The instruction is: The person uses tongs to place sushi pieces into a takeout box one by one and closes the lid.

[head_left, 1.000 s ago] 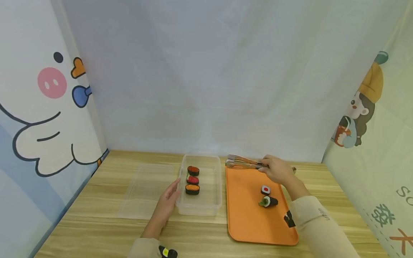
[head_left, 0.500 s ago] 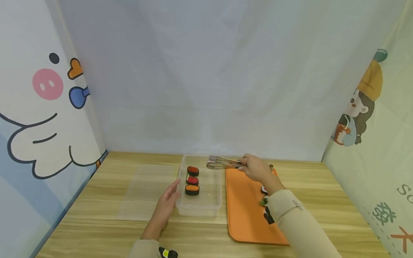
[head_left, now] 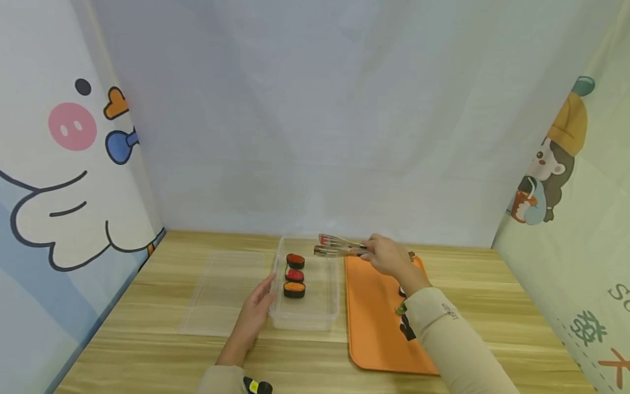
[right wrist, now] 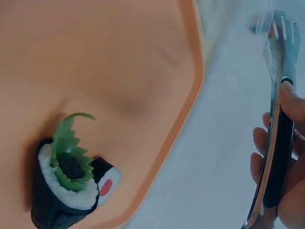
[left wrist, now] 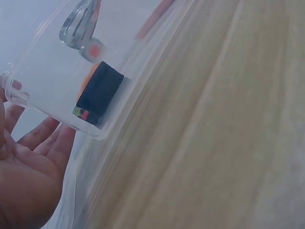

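Note:
My right hand (head_left: 391, 256) grips metal tongs (head_left: 339, 246) with dark handles. Their tips are above the right half of a clear plastic container (head_left: 315, 320). A red spot shows at the tips; whether it is a small piece or a reflection, I cannot tell. Inside the container, along its left side, three sushi pieces stand in a row: one with red-orange topping (head_left: 295, 261), a red one (head_left: 294, 274) and an orange one (head_left: 294, 290). My left hand (head_left: 253, 309) rests against the container's left wall, its fingers (left wrist: 40, 133) fairly straight.
Right of the container lies an orange tray (head_left: 374, 328) bearing a hand roll (right wrist: 62, 191) with green leaf and a small roll (right wrist: 106, 183) with a red centre. A clear flat lid (head_left: 221, 295) lies left on the wooden table (head_left: 147, 350). Curtains stand behind and at both sides.
My right hand has carried the tongs left, from above the tray's far edge to above the container. Over the last half second the tongs' tips have spread slightly. My left hand stays put.

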`<state>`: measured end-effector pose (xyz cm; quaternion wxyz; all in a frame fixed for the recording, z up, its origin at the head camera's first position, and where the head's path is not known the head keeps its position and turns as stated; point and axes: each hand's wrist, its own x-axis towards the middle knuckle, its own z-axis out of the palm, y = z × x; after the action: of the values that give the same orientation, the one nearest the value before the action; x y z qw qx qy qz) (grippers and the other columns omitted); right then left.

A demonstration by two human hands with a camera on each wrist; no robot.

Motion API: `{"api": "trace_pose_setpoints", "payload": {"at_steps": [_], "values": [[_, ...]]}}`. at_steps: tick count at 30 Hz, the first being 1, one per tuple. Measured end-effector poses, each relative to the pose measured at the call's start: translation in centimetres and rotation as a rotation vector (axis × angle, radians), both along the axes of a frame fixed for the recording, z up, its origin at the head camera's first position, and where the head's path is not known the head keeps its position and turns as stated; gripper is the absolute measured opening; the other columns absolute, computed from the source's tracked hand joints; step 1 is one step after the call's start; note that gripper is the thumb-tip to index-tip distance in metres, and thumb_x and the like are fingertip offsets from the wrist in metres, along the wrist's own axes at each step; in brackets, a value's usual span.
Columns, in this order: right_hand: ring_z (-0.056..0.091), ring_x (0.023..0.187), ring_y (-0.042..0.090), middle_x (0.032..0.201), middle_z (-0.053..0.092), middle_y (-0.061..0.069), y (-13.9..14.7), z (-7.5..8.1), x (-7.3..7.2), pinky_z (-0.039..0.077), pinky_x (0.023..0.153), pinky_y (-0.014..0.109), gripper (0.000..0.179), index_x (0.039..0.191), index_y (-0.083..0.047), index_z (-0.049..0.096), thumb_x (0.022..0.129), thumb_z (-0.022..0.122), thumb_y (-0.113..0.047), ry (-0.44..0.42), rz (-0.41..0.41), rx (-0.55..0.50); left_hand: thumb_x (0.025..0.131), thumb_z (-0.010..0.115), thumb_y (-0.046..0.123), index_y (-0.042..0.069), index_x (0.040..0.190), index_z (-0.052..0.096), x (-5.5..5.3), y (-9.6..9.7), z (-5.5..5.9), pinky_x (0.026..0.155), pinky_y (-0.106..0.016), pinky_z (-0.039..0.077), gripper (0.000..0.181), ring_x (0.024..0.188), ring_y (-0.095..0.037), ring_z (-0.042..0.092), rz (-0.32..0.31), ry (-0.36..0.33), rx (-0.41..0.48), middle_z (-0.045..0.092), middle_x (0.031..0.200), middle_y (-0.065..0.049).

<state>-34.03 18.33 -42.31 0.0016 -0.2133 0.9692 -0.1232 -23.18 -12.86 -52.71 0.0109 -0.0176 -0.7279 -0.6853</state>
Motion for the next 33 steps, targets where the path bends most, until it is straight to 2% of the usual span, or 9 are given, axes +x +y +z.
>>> {"api": "trace_pose_setpoints", "payload": {"at_steps": [5,9,14,22,26,30,33], "values": [[0.059,0.088,0.021,0.116,0.059,0.009,0.4,0.8,0.4,0.045,0.059,0.030,0.042,0.134,-0.006,0.060,0.096,0.064,-0.025,-0.010,-0.017,0.022,0.105,0.044,0.018,0.007,0.152,0.034,0.0,0.1,0.1,0.114,-0.047,0.020,0.049,0.142,-0.035,0.023,0.000,0.002,0.002,0.025,0.155,-0.020],[0.058,0.084,0.021,0.116,0.058,0.010,1.5,1.5,0.8,0.045,0.060,0.032,0.042,0.134,-0.005,0.059,0.096,0.063,-0.023,-0.018,-0.013,-0.005,0.105,0.044,0.016,0.008,0.151,0.035,0.0,0.1,0.0,0.114,-0.047,0.020,0.048,0.142,-0.034,0.023,0.005,-0.001,-0.006,0.026,0.155,-0.019],[0.057,0.082,0.020,0.114,0.059,0.011,3.6,1.9,1.2,0.047,0.062,0.034,0.040,0.132,-0.001,0.060,0.097,0.063,-0.020,0.007,0.007,-0.029,0.105,0.045,0.016,0.009,0.151,0.037,-0.1,0.1,-0.1,0.113,-0.047,0.021,0.047,0.141,-0.035,0.025,0.015,-0.001,-0.014,0.027,0.155,-0.019],[0.058,0.085,0.024,0.117,0.058,0.016,7.2,2.3,2.0,0.047,0.061,0.035,0.042,0.133,0.001,0.058,0.097,0.062,-0.019,0.004,-0.024,-0.029,0.105,0.046,0.019,0.007,0.151,0.035,-0.2,0.0,-0.2,0.114,-0.049,0.020,0.049,0.141,-0.037,0.024,0.011,-0.003,-0.009,0.027,0.154,-0.021],[0.059,0.085,0.026,0.115,0.059,0.018,9.3,2.1,2.8,0.047,0.059,0.036,0.041,0.130,0.003,0.059,0.096,0.063,-0.018,0.001,-0.037,-0.029,0.105,0.045,0.018,0.007,0.151,0.035,-0.4,0.1,-0.4,0.114,-0.049,0.019,0.049,0.141,-0.038,0.023,0.007,-0.007,0.000,0.026,0.154,-0.021],[0.061,0.096,0.037,0.121,0.058,0.024,11.4,1.6,3.7,0.052,0.070,0.048,0.040,0.128,0.004,0.060,0.095,0.064,-0.018,-0.008,-0.033,-0.003,0.105,0.045,0.017,0.007,0.151,0.034,-0.4,0.1,-0.3,0.114,-0.047,0.019,0.048,0.141,-0.036,0.023,0.007,-0.008,0.002,0.026,0.155,-0.020],[0.061,0.094,0.036,0.118,0.059,0.024,13.1,0.9,4.5,0.052,0.072,0.047,0.039,0.126,0.005,0.061,0.094,0.065,-0.016,-0.006,-0.018,0.003,0.105,0.045,0.016,0.007,0.151,0.034,-0.3,0.2,-0.2,0.114,-0.046,0.020,0.048,0.141,-0.035,0.024,0.004,-0.006,0.008,0.026,0.155,-0.020]]}}
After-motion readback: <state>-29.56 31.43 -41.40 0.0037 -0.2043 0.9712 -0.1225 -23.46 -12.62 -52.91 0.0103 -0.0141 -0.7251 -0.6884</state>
